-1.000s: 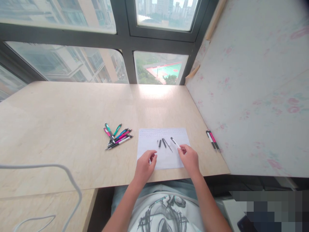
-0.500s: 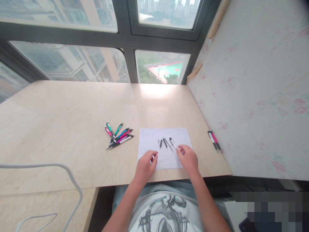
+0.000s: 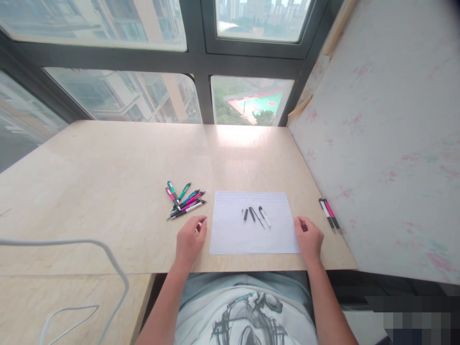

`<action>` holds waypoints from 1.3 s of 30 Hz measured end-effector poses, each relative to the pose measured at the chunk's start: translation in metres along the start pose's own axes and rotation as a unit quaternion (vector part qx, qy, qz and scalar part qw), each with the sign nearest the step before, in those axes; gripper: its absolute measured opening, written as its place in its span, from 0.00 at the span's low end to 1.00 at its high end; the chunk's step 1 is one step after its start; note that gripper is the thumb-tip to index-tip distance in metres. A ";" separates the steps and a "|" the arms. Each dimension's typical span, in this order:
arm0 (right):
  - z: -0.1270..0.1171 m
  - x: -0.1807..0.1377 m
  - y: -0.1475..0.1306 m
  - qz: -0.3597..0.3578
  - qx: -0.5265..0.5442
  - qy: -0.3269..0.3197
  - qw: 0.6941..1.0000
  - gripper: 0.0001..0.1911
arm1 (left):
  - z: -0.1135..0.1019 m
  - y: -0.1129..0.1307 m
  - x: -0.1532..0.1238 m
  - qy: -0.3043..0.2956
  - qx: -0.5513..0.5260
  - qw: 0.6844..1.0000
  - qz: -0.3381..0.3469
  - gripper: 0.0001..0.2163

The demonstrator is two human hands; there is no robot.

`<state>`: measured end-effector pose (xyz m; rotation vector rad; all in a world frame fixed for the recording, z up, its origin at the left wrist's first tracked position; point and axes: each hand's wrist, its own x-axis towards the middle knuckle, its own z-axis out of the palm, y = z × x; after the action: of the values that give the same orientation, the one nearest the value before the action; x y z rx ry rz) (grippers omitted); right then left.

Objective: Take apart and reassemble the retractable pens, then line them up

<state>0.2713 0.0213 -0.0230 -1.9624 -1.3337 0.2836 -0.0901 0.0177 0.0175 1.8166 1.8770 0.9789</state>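
Note:
On a sheet of white paper (image 3: 230,235) with writing along its top, the parts of a dismantled pen lie in a row: a small tip (image 3: 242,211), a short black grip (image 3: 246,214), a longer black piece (image 3: 252,214), a thin refill (image 3: 258,218) and a white barrel (image 3: 265,217) with a dark end. My left hand (image 3: 190,241) rests on the desk just left of the paper, fingers curled closed with nothing seen in them. Against the paper's right edge sits my right hand (image 3: 309,237), likewise curled closed with nothing visible inside.
A pile of coloured click pens (image 3: 187,203) lies left of the paper. Two more pens, one white and black (image 3: 326,212), one pink and black (image 3: 331,213), lie by the wallpapered wall (image 3: 388,158). A white cable (image 3: 104,249) loops over the desk (image 3: 118,191) at left.
My right hand has let go of the white barrel, which stays on the paper. Both hands have moved apart, from over the paper out to its two sides.

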 end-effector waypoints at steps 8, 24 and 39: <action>0.005 -0.006 -0.015 -0.086 -0.049 -0.022 0.995 0.17 | 0.009 0.014 -0.007 -0.044 -0.092 0.994 -0.021 0.08; 0.012 -0.036 -0.076 -0.119 -0.002 -0.105 0.987 0.05 | 0.065 0.071 -0.023 -0.170 -0.451 0.861 -0.161 0.10; 0.027 -0.024 -0.080 -0.160 0.005 -0.182 0.970 0.11 | 0.073 0.073 -0.026 -0.111 -0.620 0.730 -0.267 0.12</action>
<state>0.1890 0.0277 0.0072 -1.7016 -1.8532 0.5099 0.0155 0.0051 0.0107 0.4939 0.9413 1.2186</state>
